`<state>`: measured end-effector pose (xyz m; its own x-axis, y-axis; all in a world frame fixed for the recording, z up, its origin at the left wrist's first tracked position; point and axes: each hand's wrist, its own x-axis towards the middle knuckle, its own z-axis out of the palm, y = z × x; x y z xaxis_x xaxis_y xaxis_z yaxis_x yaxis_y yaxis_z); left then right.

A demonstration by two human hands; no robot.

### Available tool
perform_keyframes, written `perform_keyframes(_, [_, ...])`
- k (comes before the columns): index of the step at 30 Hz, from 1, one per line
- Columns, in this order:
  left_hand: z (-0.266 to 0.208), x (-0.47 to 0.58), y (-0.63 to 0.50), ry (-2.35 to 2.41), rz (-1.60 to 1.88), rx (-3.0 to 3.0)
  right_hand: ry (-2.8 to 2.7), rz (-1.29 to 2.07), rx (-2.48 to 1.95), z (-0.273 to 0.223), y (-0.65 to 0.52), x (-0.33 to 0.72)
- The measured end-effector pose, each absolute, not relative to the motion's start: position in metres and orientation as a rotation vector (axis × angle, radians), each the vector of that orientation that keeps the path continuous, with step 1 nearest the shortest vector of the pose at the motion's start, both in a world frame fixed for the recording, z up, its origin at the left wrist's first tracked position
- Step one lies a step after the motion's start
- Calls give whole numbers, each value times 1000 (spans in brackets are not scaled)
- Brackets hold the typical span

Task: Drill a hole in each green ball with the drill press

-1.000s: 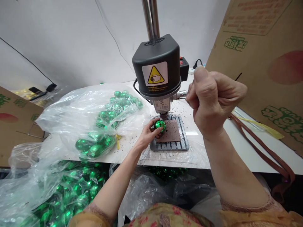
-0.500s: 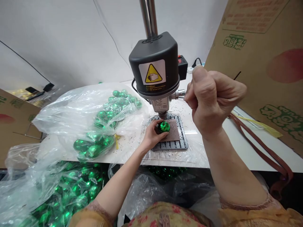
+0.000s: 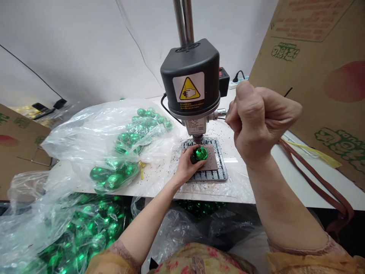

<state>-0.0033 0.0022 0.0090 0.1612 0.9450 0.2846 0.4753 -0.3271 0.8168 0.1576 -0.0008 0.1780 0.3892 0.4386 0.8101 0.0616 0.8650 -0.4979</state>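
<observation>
My left hand (image 3: pixel 189 161) curls its thumb and fingers round a shiny green faceted ball (image 3: pixel 202 153). That ball sits on a brownish square board (image 3: pixel 211 161) over the slotted metal base (image 3: pixel 222 171) of a small drill press (image 3: pixel 190 76). Just above the ball is the press's chuck (image 3: pixel 197 139); whether the bit touches the ball I cannot tell. Raised at the right of the press, my right hand (image 3: pixel 258 121) is closed in a fist round its feed lever (image 3: pixel 288 91). Most of the lever is hidden by the fist, and a thin dark end shows beyond it.
Clear plastic bags of green balls (image 3: pixel 114 175) lie on the white table (image 3: pixel 159 186) at left, with more balls (image 3: pixel 94 224) below. Dark shavings surround the base. Cardboard boxes (image 3: pixel 308 87) stand at both sides. A brown strap (image 3: pixel 316 177) hangs over the right edge.
The whole view has shifted slightly, so the press and both hands appear a little further right. Both hands keep their grips, and the green ball stays under the chuck.
</observation>
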Motion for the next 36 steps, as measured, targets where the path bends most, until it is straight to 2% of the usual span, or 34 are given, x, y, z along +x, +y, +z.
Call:
perform_keyframes(12, [6,-5,1,1364,1070,1927,-1173,170,-388,165,-2,156])
perform_keyframes(30, [4,-5,2,1325,1093,1851,-1203,-28,-478,145,-5,159])
perform_keyframes(36, [7,-5,1,1342,1071,1871,-1232,-87,-356,136,4,162])
